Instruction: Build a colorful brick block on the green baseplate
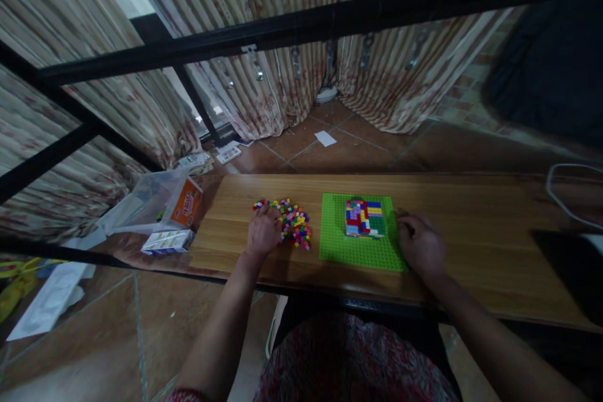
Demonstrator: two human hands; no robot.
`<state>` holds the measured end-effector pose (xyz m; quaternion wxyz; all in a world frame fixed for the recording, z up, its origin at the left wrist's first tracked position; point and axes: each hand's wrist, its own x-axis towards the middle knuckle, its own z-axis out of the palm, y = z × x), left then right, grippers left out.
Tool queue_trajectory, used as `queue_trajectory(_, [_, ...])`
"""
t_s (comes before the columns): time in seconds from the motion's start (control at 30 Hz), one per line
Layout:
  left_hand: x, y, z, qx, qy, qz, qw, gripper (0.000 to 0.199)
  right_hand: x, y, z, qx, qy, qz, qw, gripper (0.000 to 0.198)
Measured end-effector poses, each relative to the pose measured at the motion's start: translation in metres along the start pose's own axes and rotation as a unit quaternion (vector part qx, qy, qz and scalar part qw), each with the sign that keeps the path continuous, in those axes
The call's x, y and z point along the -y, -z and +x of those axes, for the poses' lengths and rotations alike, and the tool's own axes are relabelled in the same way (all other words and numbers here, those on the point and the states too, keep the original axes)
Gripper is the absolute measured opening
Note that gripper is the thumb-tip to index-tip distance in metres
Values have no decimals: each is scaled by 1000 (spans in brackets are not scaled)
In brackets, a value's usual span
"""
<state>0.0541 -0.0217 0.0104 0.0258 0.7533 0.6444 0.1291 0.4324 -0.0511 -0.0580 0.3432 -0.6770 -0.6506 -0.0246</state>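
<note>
My left hand [264, 230] is over a loose pile of tiny coloured bricks [298, 226], fingers bent down among them. Its fingertips are partly hidden, so any brick between them cannot be made out. To the right of the pile lies a green studded baseplate [336, 248]. On it stands a low block of stacked bricks [360, 218] in red, blue, yellow, purple, white and dark green. My right hand [423, 245] is closed at the baseplate's right edge, thumb and curled fingers against it.
A long wooden table [480, 220] carries all this. Beyond its left end are a clear plastic bin [151, 198], an orange box [186, 202] and a white-and-blue carton [167, 241]. A black flat object [565, 270] lies at the right. A black metal bar [301, 28] crosses behind the table.
</note>
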Motion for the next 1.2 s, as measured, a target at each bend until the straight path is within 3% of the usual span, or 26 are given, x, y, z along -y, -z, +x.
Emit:
queue_trajectory(0.47, [9, 14, -3, -13, 110, 5, 994, 15, -2, -1, 1, 9, -2, 7, 1000, 20])
queue_trajectory(0.73, [4, 1, 9, 28, -3, 21, 999, 27, -2, -1, 1, 10, -4, 10, 1000, 22])
queue_trajectory(0.87, [4, -3, 15, 46, 4, 27, 999, 26, -1, 0, 1, 11, -5, 9, 1000, 21])
queue_trajectory(1.0, [1, 7, 11, 34, 15, 18, 999, 18, 1, 1, 1, 17, -8, 6, 1000, 22])
queue_trajectory(1.2, [-38, 25, 4, -11, 28, -97, 995, 22, 5, 4, 4, 19, -13, -7, 1000, 21])
